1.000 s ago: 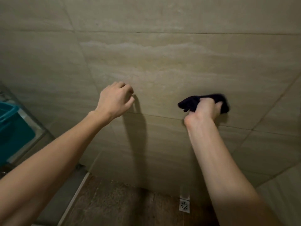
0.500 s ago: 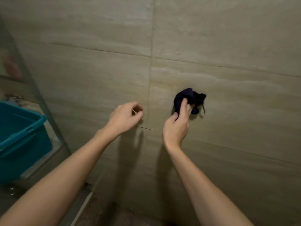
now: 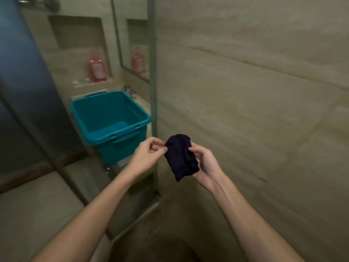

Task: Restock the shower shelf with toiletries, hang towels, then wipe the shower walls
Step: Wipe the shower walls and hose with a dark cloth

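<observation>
Half a second ago the right hand pressed the dark cloth against the tiles while the left hung free; now the cloth is off the wall and both hands have met in front of the chest, with the view swung left toward the glass partition. To the right, the tiled shower wall (image 3: 255, 95) fills most of the view, close by but touched by nothing. Beyond the glass partition (image 3: 153, 72) a teal bin (image 3: 105, 118) stands open, set where it is easy to reach, and a red bottle (image 3: 97, 68) stands in the wall niche behind it. The dark cloth (image 3: 181, 157) hangs bunched between the hands, held up at chest height, probably so a fresh face can be folded outward before wiping goes on. The right hand (image 3: 204, 165) cradles it from below, fingers curled round its lower edge, while the left hand (image 3: 149, 155) pinches its upper edge between thumb and fingertips, the other fingers tucked in.
</observation>
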